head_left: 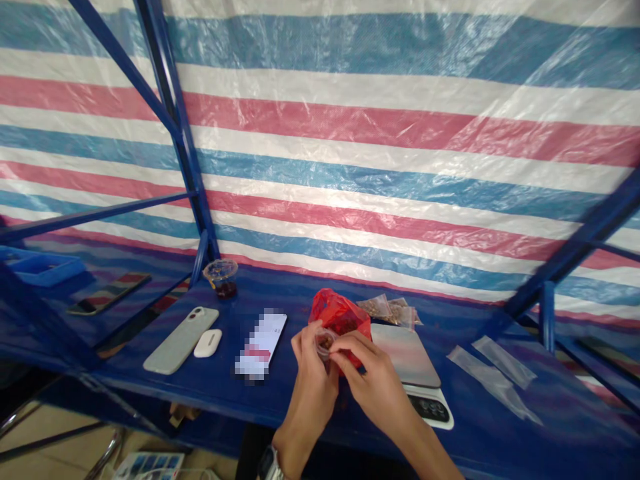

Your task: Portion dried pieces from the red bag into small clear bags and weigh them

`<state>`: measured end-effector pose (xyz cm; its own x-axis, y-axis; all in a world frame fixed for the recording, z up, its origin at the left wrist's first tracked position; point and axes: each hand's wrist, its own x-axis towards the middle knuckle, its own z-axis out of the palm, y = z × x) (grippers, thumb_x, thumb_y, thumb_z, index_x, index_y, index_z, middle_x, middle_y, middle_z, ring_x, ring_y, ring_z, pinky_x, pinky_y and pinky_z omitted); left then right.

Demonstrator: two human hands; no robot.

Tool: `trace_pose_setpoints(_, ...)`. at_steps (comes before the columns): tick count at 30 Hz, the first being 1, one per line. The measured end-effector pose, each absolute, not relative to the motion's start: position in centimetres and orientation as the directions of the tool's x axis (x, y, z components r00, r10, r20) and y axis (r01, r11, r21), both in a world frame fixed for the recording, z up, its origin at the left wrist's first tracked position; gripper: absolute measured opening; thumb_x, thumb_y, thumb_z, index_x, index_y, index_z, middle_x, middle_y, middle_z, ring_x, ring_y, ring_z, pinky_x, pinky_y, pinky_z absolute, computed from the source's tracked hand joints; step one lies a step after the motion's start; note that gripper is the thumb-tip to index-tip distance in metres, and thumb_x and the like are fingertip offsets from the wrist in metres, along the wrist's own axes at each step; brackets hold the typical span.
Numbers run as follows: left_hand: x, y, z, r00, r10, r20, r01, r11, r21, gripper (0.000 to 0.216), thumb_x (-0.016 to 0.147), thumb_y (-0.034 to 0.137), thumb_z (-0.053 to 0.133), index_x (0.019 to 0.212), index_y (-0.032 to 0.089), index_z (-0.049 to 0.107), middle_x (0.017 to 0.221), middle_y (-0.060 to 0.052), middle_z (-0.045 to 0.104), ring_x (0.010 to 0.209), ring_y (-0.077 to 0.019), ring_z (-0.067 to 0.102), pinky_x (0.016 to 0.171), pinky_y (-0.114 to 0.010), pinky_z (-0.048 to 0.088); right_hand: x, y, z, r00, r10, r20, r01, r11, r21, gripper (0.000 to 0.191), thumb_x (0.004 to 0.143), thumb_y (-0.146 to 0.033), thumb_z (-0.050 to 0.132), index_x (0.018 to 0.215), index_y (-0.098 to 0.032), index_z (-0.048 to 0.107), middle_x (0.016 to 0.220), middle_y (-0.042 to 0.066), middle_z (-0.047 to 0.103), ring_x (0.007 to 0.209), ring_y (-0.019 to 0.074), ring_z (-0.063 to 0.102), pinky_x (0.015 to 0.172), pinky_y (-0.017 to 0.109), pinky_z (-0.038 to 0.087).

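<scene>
My left hand (313, 377) and my right hand (373, 380) meet above the blue table (280, 393). Both pinch a small clear plastic pouch (325, 340) with brownish bits inside. Right behind the pouch sits a crumpled red plastic bag (343, 317). A small digital scale (413, 370) with a silver plate lies just to the right of my right hand.
Several filled clear pouches (390, 308) lie behind the scale. Empty clear bags (493, 373) lie at the right. A phone (181, 340), a white earbud case (207, 343), a blurred card (260, 345) and a clear cup (221, 277) sit at left. Blue frame posts (175, 127) and a striped tarp stand behind.
</scene>
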<state>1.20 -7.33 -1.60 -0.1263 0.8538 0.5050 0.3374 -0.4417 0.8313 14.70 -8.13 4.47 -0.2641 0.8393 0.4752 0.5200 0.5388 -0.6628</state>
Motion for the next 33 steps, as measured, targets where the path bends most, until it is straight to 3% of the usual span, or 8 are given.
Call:
trace_pose_setpoints(4, 1.1, -7.3, -1.4, -0.003, 0.807, 0.590, 0.382, -0.544, 0.747, 0.067, 0.091, 0.000, 0.048, 0.150, 0.030, 0.035, 0.135, -0.012, 0.051, 0.128, -0.0257, 0.049, 0.106, -0.043, 0.047, 16.0, -8.3, 5.0, -0.249, 0.855, 0.456, 0.585, 0.507, -0.633, 0.018, 0.103, -0.023, 0.053, 0.098, -0.027, 0.070, 0.099, 0.003, 0.073, 0.093, 0.0209, 0.071, 0.085, 0.031, 0.055)
trace_pose_setpoints(7, 1.3, -7.3, -0.9, 0.021, 0.781, 0.624, 0.399, -0.579, 0.711, 0.070, 0.091, 0.000, 0.048, 0.152, 0.031, 0.034, 0.138, -0.012, 0.052, 0.127, -0.0265, 0.048, 0.106, -0.046, 0.046, 16.9, -8.5, 5.5, -0.270, 0.868, 0.417, 0.610, 0.489, -0.623, 0.018, 0.102, -0.026, 0.058, 0.112, -0.028, 0.072, 0.110, 0.004, 0.075, 0.101, 0.0230, 0.072, 0.090, 0.034, 0.056)
trace_pose_setpoints(14, 1.9, -7.5, 0.0, 0.053, 0.787, 0.614, 0.421, -0.575, 0.701, 0.083, 0.080, -0.006, 0.051, 0.152, 0.032, 0.037, 0.136, -0.012, 0.053, 0.123, -0.0286, 0.050, 0.101, -0.046, 0.050, 17.5, -9.1, 5.1, -0.221, 0.907, 0.357, 0.590, 0.416, -0.692, 0.046, 0.094, -0.032, 0.070, 0.140, -0.027, 0.064, 0.135, 0.009, 0.070, 0.120, 0.0284, 0.069, 0.106, 0.044, 0.054)
trace_pose_setpoints(18, 2.6, -7.7, 0.4, 0.069, 0.774, 0.629, 0.423, -0.594, 0.685, 0.078, 0.085, -0.003, 0.052, 0.152, 0.033, 0.035, 0.135, -0.013, 0.051, 0.126, -0.0284, 0.050, 0.103, -0.048, 0.050, 17.0, -9.2, 4.6, -0.128, 0.919, 0.373, 0.515, 0.383, -0.767, 0.033, 0.095, -0.027, 0.064, 0.128, -0.027, 0.069, 0.123, 0.006, 0.076, 0.110, 0.0248, 0.073, 0.100, 0.039, 0.058)
trace_pose_setpoints(21, 2.9, -8.2, 0.9, 0.122, 0.761, 0.637, 0.359, -0.633, 0.686, 0.072, 0.092, 0.010, 0.061, 0.153, 0.033, 0.031, 0.141, -0.013, 0.048, 0.135, -0.0283, 0.049, 0.110, -0.049, 0.047, 17.8, -9.3, 4.7, -0.005, 0.907, 0.421, 0.438, 0.380, -0.814, 0.024, 0.097, -0.036, 0.062, 0.114, -0.024, 0.074, 0.110, 0.008, 0.079, 0.098, 0.0240, 0.075, 0.091, 0.036, 0.060)
trace_pose_setpoints(25, 1.5, -8.7, 0.9, 0.122, 0.816, 0.565, 0.332, -0.570, 0.752, 0.086, 0.088, 0.027, 0.074, 0.156, 0.031, 0.022, 0.156, -0.014, 0.038, 0.144, -0.0302, 0.044, 0.117, -0.049, 0.042, 22.5, -8.5, 4.2, 0.178, 0.904, 0.390, 0.381, 0.302, -0.874, 0.034, 0.090, -0.050, 0.070, 0.108, -0.021, 0.073, 0.101, 0.009, 0.079, 0.093, 0.0252, 0.075, 0.084, 0.035, 0.060)
trace_pose_setpoints(29, -1.3, -7.8, -0.4, -0.004, 0.833, 0.554, 0.454, -0.492, 0.743, 0.067, 0.095, 0.031, 0.064, 0.153, 0.028, 0.030, 0.151, -0.015, 0.042, 0.138, -0.0302, 0.049, 0.115, -0.054, 0.044, 28.7, -6.8, 1.7, 0.277, 0.927, 0.254, 0.379, 0.137, -0.915, 0.043, 0.077, -0.056, 0.077, 0.101, -0.020, 0.072, 0.085, 0.008, 0.080, 0.080, 0.0262, 0.074, 0.074, 0.036, 0.058)
trace_pose_setpoints(33, -2.7, -6.7, -2.4, -0.023, 0.818, 0.575, 0.542, -0.473, 0.694, 0.055, 0.098, 0.033, 0.059, 0.149, 0.027, 0.040, 0.140, -0.014, 0.051, 0.131, -0.0303, 0.051, 0.109, -0.054, 0.048, 31.8, -5.6, -0.7, 0.264, 0.936, 0.234, 0.479, 0.083, -0.874, 0.043, 0.080, -0.057, 0.070, 0.103, -0.021, 0.074, 0.084, 0.007, 0.080, 0.076, 0.0255, 0.071, 0.069, 0.036, 0.055)
